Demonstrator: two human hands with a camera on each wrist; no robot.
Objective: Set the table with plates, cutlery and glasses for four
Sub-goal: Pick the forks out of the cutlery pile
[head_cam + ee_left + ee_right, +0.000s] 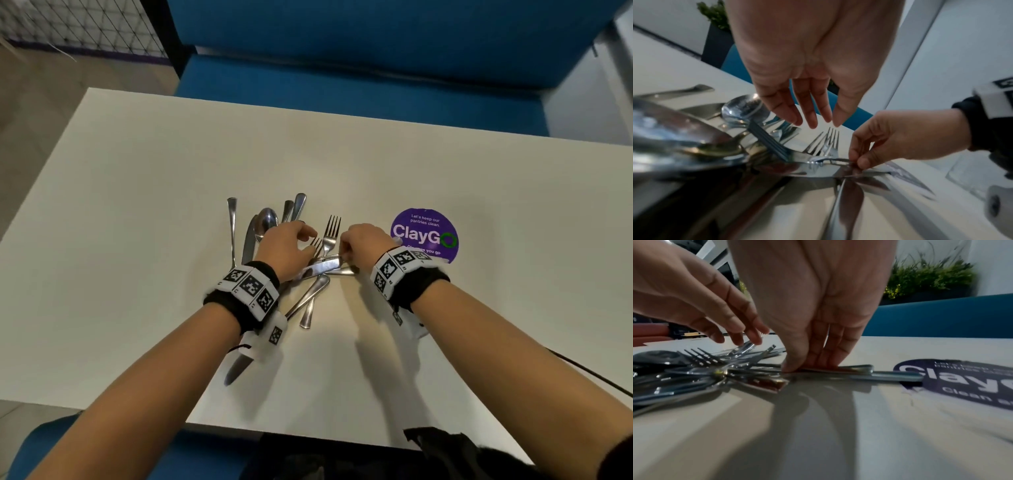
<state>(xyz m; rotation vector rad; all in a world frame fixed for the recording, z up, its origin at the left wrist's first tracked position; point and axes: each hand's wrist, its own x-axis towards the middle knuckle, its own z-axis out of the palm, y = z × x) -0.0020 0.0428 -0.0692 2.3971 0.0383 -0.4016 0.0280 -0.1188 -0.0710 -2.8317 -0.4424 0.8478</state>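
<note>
Part of the cutlery pile (291, 246) in the middle of the bench (137, 205) is hidden under both wrists. Two forks and one spoon bowl can be counted; the rest is unclear. A knife (322, 265) tip is pinched by the right hand (366, 243). The left hand (284, 250) is held above the pile, fingers loose, gripping nothing.

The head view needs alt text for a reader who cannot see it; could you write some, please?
Two hands sort a cutlery pile on a white table: the right hand pinches one piece's end, the left hand hovers open. A purple sticker lies to the right.
</note>
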